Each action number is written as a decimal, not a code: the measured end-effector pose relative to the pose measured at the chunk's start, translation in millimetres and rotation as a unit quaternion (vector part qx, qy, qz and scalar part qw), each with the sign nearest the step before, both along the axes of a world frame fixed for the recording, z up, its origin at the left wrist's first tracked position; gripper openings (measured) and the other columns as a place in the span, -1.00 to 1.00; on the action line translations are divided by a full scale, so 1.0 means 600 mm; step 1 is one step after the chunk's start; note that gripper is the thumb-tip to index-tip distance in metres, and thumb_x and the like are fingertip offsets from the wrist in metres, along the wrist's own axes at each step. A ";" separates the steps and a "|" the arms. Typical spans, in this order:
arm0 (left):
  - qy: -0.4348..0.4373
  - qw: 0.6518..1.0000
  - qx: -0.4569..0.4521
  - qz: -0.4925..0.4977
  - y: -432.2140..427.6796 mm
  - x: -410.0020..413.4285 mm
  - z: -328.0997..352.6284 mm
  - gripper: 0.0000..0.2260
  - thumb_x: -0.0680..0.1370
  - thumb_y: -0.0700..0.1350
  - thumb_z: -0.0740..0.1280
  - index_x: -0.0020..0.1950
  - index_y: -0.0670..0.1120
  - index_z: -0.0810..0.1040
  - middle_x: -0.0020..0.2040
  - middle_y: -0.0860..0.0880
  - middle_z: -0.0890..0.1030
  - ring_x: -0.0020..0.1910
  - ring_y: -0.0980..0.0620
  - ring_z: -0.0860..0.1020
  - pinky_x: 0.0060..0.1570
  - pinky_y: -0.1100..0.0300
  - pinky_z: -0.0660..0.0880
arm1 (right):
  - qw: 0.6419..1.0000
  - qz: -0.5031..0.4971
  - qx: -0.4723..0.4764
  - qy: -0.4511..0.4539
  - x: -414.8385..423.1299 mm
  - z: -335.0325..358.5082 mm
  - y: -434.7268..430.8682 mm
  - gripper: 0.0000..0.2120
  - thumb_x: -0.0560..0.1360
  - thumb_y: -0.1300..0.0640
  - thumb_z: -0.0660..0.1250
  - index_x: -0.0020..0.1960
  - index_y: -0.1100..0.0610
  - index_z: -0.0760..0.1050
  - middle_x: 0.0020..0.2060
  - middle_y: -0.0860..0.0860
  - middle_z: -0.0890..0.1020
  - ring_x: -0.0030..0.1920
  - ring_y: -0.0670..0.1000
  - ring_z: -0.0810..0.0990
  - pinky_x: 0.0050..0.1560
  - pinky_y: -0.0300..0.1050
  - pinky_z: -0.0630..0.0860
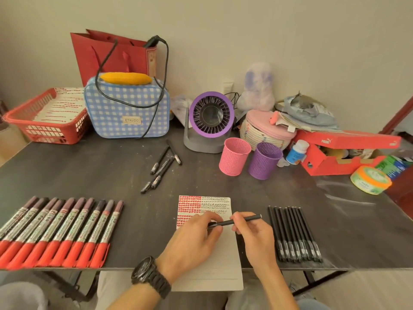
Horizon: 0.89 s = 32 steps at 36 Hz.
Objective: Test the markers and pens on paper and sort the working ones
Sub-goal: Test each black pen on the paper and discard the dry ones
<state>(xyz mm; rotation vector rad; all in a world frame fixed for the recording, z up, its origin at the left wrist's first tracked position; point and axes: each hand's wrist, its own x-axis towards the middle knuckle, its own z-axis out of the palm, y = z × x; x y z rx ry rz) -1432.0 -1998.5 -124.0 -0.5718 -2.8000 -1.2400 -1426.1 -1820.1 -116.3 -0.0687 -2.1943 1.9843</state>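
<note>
left hand (196,237) and right hand (253,234) on pen (250,218)

We hold the pen (234,222) crosswise between our fingers (213,220), above the paper (221,265) on the worktop (111,175). A row of markers (58,231) lies left of our fingers, a row of pens (295,233) right of them. Beyond them lie loose pens (161,166). Farther back and rightward stands a mesh cup (234,156), a second cup (264,161) just beside its right, the fan (210,121) behind both.
</note>
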 end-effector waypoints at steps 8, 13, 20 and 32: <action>0.001 0.996 -0.089 -0.024 0.014 -0.009 0.017 -0.68 0.64 0.28 0.00 -0.15 0.12 0.33 -0.22 0.17 0.42 -0.21 0.16 0.38 -0.27 0.22 0.25 | 0.999 0.001 -0.040 0.037 0.004 -0.007 0.015 -0.82 0.54 0.10 0.40 -0.11 0.21 0.68 -0.36 0.03 0.65 -0.28 -0.11 0.59 -0.17 -0.32 0.53; 0.078 0.992 -0.093 -0.017 0.021 -0.006 0.028 -0.54 0.59 0.38 -0.12 -0.19 0.09 0.33 -0.30 0.19 0.35 -0.28 0.16 0.35 -0.36 0.31 0.21 | 0.997 0.067 -0.028 0.025 0.007 0.006 0.012 -0.81 0.53 0.06 0.38 -0.13 0.14 0.71 -0.26 0.07 0.71 -0.25 -0.09 0.62 -0.16 -0.24 0.54; 0.105 0.986 -0.124 0.033 0.038 -0.001 0.030 -0.36 0.54 0.49 -0.18 -0.37 0.02 0.32 -0.49 0.10 0.37 -0.52 0.10 0.35 -0.49 0.27 0.15 | 0.996 0.065 -0.049 0.031 0.009 0.009 0.018 -0.73 0.57 0.06 0.32 -0.14 0.18 0.70 -0.38 -0.02 0.63 -0.29 -0.06 0.58 -0.15 -0.23 0.55; 0.126 0.981 -0.122 0.086 -0.063 -0.004 0.015 -0.67 0.54 0.37 0.18 -0.03 0.12 0.32 -0.12 0.22 0.42 -0.08 0.17 0.40 -0.06 0.20 0.38 | 0.979 0.017 -0.201 -0.033 -0.005 0.014 0.033 -0.79 0.55 0.05 0.29 -0.01 0.17 0.62 -0.19 0.29 0.70 -0.42 0.08 0.55 -0.36 -0.14 0.53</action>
